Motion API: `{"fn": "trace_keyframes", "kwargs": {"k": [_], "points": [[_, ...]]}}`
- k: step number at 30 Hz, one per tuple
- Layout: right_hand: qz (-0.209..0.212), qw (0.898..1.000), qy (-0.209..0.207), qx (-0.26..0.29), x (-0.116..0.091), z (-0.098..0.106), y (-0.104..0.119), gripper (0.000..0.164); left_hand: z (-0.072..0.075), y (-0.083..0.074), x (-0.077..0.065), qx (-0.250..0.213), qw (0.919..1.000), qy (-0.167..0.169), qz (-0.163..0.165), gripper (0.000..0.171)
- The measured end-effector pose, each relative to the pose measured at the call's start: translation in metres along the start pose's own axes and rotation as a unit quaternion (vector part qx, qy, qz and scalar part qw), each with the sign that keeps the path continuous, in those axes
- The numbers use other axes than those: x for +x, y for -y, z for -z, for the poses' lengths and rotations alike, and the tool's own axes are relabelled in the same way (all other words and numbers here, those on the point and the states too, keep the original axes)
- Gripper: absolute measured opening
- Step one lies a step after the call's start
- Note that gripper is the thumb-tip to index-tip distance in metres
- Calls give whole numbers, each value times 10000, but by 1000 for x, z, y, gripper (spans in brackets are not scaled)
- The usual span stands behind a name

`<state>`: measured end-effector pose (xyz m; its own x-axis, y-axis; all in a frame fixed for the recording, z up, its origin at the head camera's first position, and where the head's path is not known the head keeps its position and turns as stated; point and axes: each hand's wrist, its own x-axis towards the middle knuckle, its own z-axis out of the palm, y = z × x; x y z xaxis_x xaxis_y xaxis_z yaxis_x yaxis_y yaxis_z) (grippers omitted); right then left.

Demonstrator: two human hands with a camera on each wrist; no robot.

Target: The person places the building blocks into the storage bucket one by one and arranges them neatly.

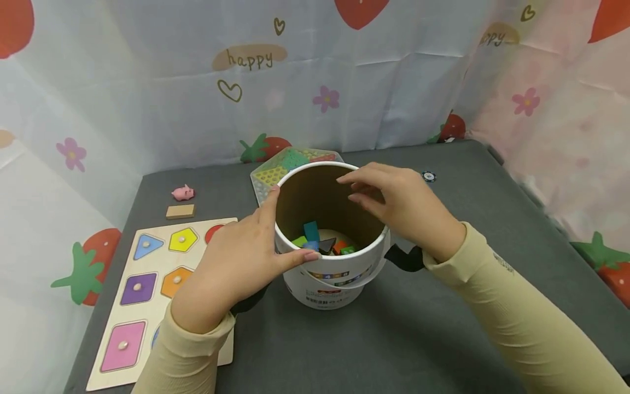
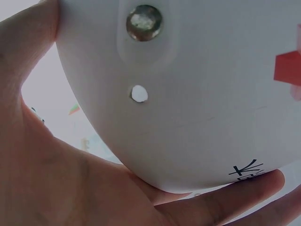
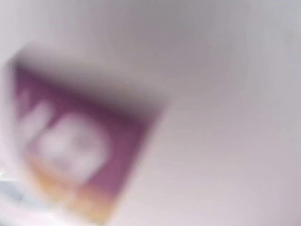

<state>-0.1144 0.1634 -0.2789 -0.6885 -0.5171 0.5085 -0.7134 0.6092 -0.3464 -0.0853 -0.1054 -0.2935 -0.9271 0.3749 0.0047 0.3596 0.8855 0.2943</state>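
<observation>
A white bucket (image 1: pixel 322 298) stands on the grey table with several coloured blocks (image 1: pixel 311 231) at its bottom: teal, green, blue, dark and orange. My left hand (image 1: pixel 241 251) holds the bucket from the left, thumb along the front rim and a fingertip at the far left rim. In the left wrist view its fingers (image 2: pixel 225 200) lie against the bucket's outer wall (image 2: pixel 197 103). Above the right side of the opening hovers my right hand (image 1: pixel 394 197), its fingers bent loosely with nothing seen in them. The right wrist view is a blurred close-up of the printed bucket wall (image 3: pixel 225 141).
A wooden shape puzzle board (image 1: pixel 129 312) with knobbed pieces lies at the left. Behind it are a small pink pig (image 1: pixel 184 192) and a wooden block (image 1: pixel 180 212). A clear divided case (image 1: pixel 269 176) sits behind the bucket. A round chip (image 1: pixel 429 176) lies at the back right.
</observation>
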Motion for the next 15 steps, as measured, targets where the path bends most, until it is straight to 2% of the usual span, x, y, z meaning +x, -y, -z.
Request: {"fn": "trace_keyframes", "kwargs": {"k": [2,4,7,9,11,15], "points": [[-274,9975,-637,-144,-8,3,-10,29,0,0,0,9,10000,-7,-9,125],[-652,9917,-1078,-272,-19,7,-23,24,1,0,0,7,10000,1,1,126],[-1350,9818,-1214,-556,-39,15,-44,18,1,1,0,-4,10000,18,13,126],[-1847,9768,-836,-692,-56,20,-57,16,0,0,0,6,10000,30,20,127],[-2326,9694,-181,-764,-72,25,-69,15,-1,-1,0,19,10000,27,25,127],[-3017,9393,1437,-782,-103,30,-89,24,-3,-1,0,5,10000,2,16,126]]}}
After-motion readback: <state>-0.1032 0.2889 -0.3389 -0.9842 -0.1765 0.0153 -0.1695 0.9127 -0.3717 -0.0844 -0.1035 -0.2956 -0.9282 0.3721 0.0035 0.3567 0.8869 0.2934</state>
